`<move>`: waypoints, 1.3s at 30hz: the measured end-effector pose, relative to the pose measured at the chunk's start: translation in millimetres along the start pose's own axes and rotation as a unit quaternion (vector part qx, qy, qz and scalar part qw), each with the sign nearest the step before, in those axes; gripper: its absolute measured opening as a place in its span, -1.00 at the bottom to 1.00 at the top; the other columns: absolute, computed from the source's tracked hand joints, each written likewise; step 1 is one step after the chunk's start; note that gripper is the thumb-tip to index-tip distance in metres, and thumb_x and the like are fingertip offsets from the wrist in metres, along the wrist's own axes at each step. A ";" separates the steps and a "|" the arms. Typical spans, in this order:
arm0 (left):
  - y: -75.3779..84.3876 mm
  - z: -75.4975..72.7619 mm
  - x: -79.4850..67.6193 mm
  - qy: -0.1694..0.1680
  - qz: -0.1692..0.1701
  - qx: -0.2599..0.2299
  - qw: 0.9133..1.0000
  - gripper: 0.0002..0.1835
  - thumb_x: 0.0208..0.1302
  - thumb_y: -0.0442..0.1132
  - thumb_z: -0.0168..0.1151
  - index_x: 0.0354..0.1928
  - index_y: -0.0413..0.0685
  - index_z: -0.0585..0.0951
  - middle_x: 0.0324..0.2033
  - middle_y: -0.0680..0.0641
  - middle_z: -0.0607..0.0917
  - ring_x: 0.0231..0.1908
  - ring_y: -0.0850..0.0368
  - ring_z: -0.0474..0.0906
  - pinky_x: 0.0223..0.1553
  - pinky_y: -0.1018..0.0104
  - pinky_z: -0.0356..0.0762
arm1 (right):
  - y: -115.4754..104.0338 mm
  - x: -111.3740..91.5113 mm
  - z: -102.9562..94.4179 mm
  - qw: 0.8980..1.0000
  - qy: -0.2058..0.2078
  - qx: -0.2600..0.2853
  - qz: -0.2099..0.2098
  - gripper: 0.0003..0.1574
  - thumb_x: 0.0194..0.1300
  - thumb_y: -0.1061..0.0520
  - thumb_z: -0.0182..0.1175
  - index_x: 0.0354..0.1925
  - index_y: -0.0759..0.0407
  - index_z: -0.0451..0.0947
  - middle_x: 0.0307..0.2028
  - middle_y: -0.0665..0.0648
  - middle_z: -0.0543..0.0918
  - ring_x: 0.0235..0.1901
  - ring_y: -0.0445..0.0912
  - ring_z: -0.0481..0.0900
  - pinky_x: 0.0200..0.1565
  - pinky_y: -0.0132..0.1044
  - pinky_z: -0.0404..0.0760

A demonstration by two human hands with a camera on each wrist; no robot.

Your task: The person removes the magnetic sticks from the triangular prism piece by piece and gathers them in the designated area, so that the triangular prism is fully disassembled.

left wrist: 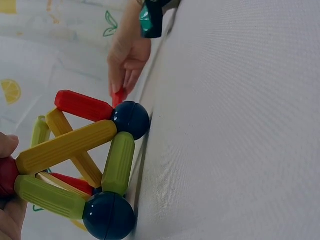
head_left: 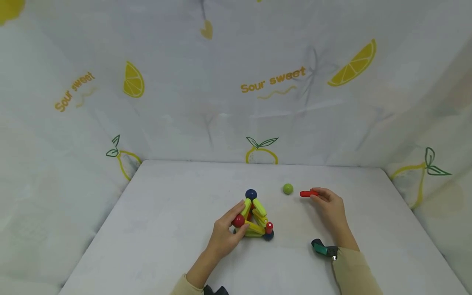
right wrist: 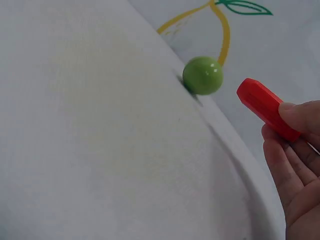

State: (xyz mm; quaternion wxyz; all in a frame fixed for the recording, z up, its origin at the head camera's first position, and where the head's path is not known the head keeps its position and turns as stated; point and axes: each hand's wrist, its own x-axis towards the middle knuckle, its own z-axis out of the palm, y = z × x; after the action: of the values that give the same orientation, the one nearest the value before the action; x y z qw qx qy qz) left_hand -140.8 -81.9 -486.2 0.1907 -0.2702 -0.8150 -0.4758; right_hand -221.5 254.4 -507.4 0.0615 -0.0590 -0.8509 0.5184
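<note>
My left hand (head_left: 225, 235) pinches the red ball (head_left: 238, 221) at the near left corner of a structure of rods and balls. Yellow rods (left wrist: 67, 147), light green rods (left wrist: 119, 162) and dark blue balls (left wrist: 109, 216) make up its frame, which stands on the table. A red rod (left wrist: 84, 105) sticks out from one blue ball (left wrist: 131, 120). Off to the right, my right hand (head_left: 330, 209) holds a loose red rod (right wrist: 267, 108) between thumb and fingers, above the table. Beyond the structure, a green ball (head_left: 288, 188) lies left of that rod.
The white table (head_left: 162, 205) ends at a hanging cloth (head_left: 177, 123) printed with lemons and words, which also closes off both sides. A dark strap with a green patch (head_left: 324, 248) sits at my right wrist.
</note>
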 end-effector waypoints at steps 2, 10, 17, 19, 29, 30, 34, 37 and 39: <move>1.1 1.0 -1.0 -0.001 0.002 -0.004 1.000 -0.45 0.18 -0.33 0.30 0.23 -0.24 0.43 0.25 -0.18 0.47 0.20 -0.08 0.46 0.00 0.35 0.56 | 5.7 3.2 -0.1 1.000 -0.001 -0.010 0.017 -0.38 0.30 -0.17 0.16 0.16 0.19 0.46 0.14 0.23 0.54 -0.03 -0.34 0.45 -0.16 -0.79 0.37; 1.2 0.7 1.5 0.002 -0.006 -0.002 1.000 -0.46 0.19 -0.31 0.30 0.23 -0.21 0.44 0.25 -0.15 0.48 0.21 -0.03 0.45 0.02 0.38 0.55 | 16.5 11.5 6.8 0.999 0.022 -0.031 0.002 -0.51 0.32 -0.04 0.17 0.11 0.21 0.50 0.09 0.25 0.57 -0.01 -0.20 0.55 -0.17 -0.79 0.37; 0.5 0.3 3.4 0.015 0.015 0.002 1.000 -0.44 0.13 -0.39 0.33 0.22 -0.23 0.44 0.23 -0.19 0.49 0.17 -0.09 0.49 -0.02 0.35 0.58 | 14.2 10.8 11.0 0.995 0.034 -0.090 -0.024 -0.54 0.34 0.02 0.15 0.11 0.24 0.50 0.06 0.33 0.57 0.04 0.12 0.48 0.08 -0.02 0.48; 1.4 0.2 3.9 0.018 0.020 0.000 1.000 -0.43 0.11 -0.40 0.35 0.21 -0.24 0.45 0.22 -0.20 0.50 0.16 -0.11 0.49 -0.04 0.32 0.59 | 13.6 10.4 11.5 0.994 0.034 -0.098 -0.025 -0.55 0.34 0.04 0.15 0.11 0.24 0.50 0.06 0.34 0.57 0.04 0.14 0.48 0.09 0.04 0.46; 2.1 -0.7 4.4 0.018 0.018 -0.003 1.000 -0.44 0.13 -0.38 0.33 0.21 -0.25 0.45 0.22 -0.20 0.50 0.17 -0.11 0.49 -0.04 0.30 0.59 | 10.8 9.5 12.6 0.992 0.036 -0.114 -0.040 -0.55 0.34 0.15 0.14 0.15 0.30 0.46 0.12 0.36 0.52 0.15 0.20 0.43 0.18 0.10 0.43; 1.3 -1.0 4.4 0.017 0.017 -0.002 1.000 -0.44 0.13 -0.38 0.33 0.21 -0.25 0.45 0.22 -0.20 0.49 0.17 -0.11 0.49 -0.04 0.30 0.59 | 10.1 10.0 12.9 0.992 0.034 -0.114 -0.041 -0.54 0.35 0.14 0.13 0.16 0.31 0.45 0.14 0.36 0.51 0.17 0.21 0.42 0.20 0.09 0.42; -0.6 -0.9 4.1 0.012 0.010 0.003 1.000 -0.44 0.16 -0.36 0.32 0.22 -0.24 0.44 0.24 -0.18 0.48 0.19 -0.08 0.47 -0.01 0.33 0.58 | 9.8 8.5 12.9 0.993 0.034 -0.108 -0.032 -0.45 0.36 0.09 0.11 0.23 0.33 0.38 0.21 0.36 0.45 0.22 0.21 0.39 0.23 0.07 0.40; -1.1 -0.4 2.4 0.007 0.005 0.004 1.000 -0.44 0.17 -0.33 0.31 0.23 -0.24 0.43 0.25 -0.19 0.47 0.20 -0.08 0.46 -0.01 0.35 0.57 | 12.5 4.7 12.5 0.994 0.043 -0.095 -0.016 -0.41 0.37 0.04 0.09 0.27 0.29 0.35 0.24 0.34 0.43 0.25 0.20 0.37 0.25 0.06 0.38; -0.5 -0.4 1.4 0.006 0.005 0.004 1.000 -0.44 0.17 -0.32 0.31 0.23 -0.25 0.43 0.24 -0.19 0.47 0.20 -0.08 0.46 -0.01 0.35 0.57 | 13.7 1.8 12.8 0.995 0.048 -0.091 -0.008 -0.40 0.39 0.00 0.06 0.30 0.23 0.33 0.25 0.31 0.42 0.26 0.18 0.36 0.25 0.06 0.38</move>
State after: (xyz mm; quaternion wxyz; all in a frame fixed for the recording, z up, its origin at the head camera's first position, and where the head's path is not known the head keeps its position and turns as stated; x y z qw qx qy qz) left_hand -142.2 -82.1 -485.5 0.1987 -0.2709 -0.8145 -0.4730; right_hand -224.9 249.8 -525.3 0.1014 -0.0823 -0.8908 0.4352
